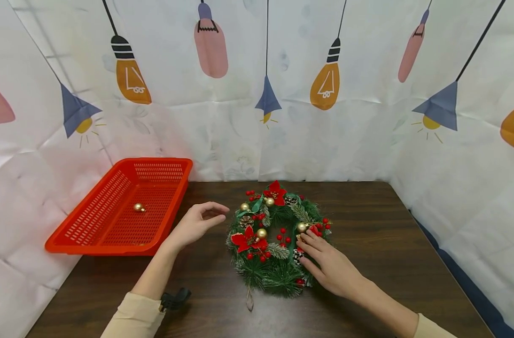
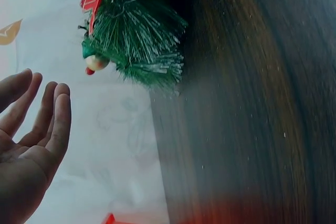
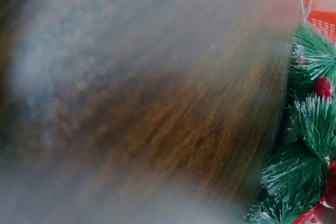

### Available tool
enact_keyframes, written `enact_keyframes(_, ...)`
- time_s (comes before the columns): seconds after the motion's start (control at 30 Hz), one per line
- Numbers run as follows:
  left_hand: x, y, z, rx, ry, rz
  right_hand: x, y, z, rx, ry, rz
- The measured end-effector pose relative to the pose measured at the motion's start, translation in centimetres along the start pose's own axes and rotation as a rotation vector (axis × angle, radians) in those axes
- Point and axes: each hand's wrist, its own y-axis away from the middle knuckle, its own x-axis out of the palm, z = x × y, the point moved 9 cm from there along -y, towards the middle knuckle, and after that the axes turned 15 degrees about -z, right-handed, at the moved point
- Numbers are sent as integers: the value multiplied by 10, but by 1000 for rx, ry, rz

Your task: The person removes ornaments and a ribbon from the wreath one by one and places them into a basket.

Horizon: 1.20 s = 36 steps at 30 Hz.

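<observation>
A green Christmas wreath [image 1: 282,277] lies on the table, dressed with red poinsettias [image 1: 249,240], gold balls [image 1: 261,234], red berries and pine cones [image 1: 246,222]. At its right side my right hand [image 1: 330,267] rests on the decorations, fingers fairly straight, near a small gold ornament [image 1: 299,238] and a gold ball [image 1: 301,227]. The fingertips partly cover what they touch. Left of the wreath, my left hand [image 1: 199,223] hovers with loosely bent fingers and nothing in it. The left wrist view shows this hand [image 2: 37,135] apart from the wreath [image 2: 142,24].
A red plastic basket [image 1: 113,244] stands at the back left, with a gold ball [image 1: 138,207] inside. A twine loop [image 1: 249,300] sticks out from the wreath's front. Behind the dark wooden table [image 1: 367,211] hangs a white curtain [image 1: 240,141] printed with lamps.
</observation>
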Motion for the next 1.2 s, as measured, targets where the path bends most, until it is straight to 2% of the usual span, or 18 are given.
enact_keyframes(0.3, 24, -2, -7, 6, 43, 68, -1, 0, 1, 2, 2, -4)
enact_keyframes(0.63, 44, -6, -14, 17, -13, 113, 0, 0, 1, 11, -4, 0)
enact_keyframes(0.87, 58, -8, -21, 40, -24, 166, 0, 1, 0, 7, -6, -6)
enact_keyframes(1.2, 71, -9, -27, 52, -43, 205, 1, 1, -1, 9, -13, -5)
